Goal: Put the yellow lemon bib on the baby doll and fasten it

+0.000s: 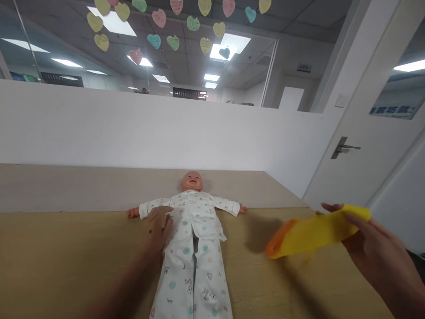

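Note:
A baby doll (pixel 193 181) lies on its back, arms spread, dressed in a white printed shirt (pixel 202 219) and matching trousers (pixel 209 279). My left hand (pixel 160 228) is at the side of the doll's chest, its fingers curled closed at the shirt; a bit of white cloth shows at the fingertips. Off to the right, my right hand (pixel 372 243) grips a soft yellow sock (pixel 318 232) with an orange toe. The sock hangs above the table, pointing left, slightly blurred. The doll's feet are outside the picture.
The doll lies across a wood-coloured table (pixel 83 248) and a grey-beige strip (pixel 83 188) at its back. Behind stands a white wall (pixel 149 128) with glass above, carrying heart-shaped notes (pixel 159 18). On the right is a door with a metal handle (pixel 343 147).

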### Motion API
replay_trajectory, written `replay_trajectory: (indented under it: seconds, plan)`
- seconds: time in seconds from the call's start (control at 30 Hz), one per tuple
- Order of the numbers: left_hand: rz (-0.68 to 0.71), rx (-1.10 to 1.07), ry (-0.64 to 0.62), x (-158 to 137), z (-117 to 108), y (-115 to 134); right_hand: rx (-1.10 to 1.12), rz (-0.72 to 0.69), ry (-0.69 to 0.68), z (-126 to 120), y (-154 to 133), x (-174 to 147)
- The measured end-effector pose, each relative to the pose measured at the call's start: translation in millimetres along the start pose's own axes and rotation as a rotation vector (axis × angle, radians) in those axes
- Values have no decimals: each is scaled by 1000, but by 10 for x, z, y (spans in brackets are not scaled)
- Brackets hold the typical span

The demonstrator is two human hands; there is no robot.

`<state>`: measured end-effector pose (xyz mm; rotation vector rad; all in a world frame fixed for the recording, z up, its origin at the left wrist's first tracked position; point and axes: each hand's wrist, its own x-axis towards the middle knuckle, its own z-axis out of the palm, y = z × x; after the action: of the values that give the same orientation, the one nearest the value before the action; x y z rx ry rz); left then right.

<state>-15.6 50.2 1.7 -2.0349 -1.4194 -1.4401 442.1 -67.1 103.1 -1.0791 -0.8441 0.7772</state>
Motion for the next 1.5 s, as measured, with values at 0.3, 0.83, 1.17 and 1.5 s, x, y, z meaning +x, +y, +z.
replay_trajectory:
  seconds: [0.3, 0.83, 1.17, 1.5]
  plan:
    - [-248, -776, -773, 459, -346, 1435, 18, 149, -29, 1178, -1208, -369]
    - [-679, -1718, -769, 631, -565, 1164, 67, 128, -402, 2020, -1169, -500]
    - [-666, -1206, -262, 874, -800, 875, 48, 23, -510, 2358, -783, -169]
    - [-719, -824, -141, 1258, -376, 453, 143, -45, -480, 2803, 72, 632]
